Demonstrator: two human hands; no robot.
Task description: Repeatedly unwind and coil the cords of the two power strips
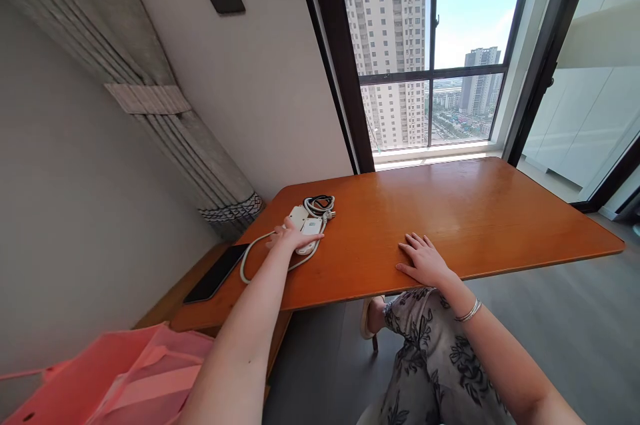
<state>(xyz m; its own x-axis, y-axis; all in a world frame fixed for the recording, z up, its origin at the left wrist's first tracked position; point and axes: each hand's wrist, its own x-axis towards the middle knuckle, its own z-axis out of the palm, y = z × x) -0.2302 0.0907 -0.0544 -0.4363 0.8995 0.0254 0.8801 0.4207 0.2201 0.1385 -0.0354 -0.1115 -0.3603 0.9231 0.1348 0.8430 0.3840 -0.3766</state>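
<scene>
The gray wall bounds the room at your far left, with a tied-back curtain beside it. Below, a pink bag is cut off by the frame's lower edge and partly covered by your left forearm; its contents cannot be made out. Next, a dark flat slab, its type unconfirmed, lies at the left end of the orange-brown table. Your left hand rests over a white power strip near that end, thumb spread from the fingers; some fingertips are hidden, so whether they clamp anything cannot be told. A second white block adjoins the strip, partly covered by your hand, and a coil of cord sits just behind. Under the table's edge, your shoe shows only in part, and your patterned trousers run out of frame. To the right, your right hand lies palm down on the tabletop, fingers slightly apart, holding nothing visible; a bracelet circles that wrist.
</scene>
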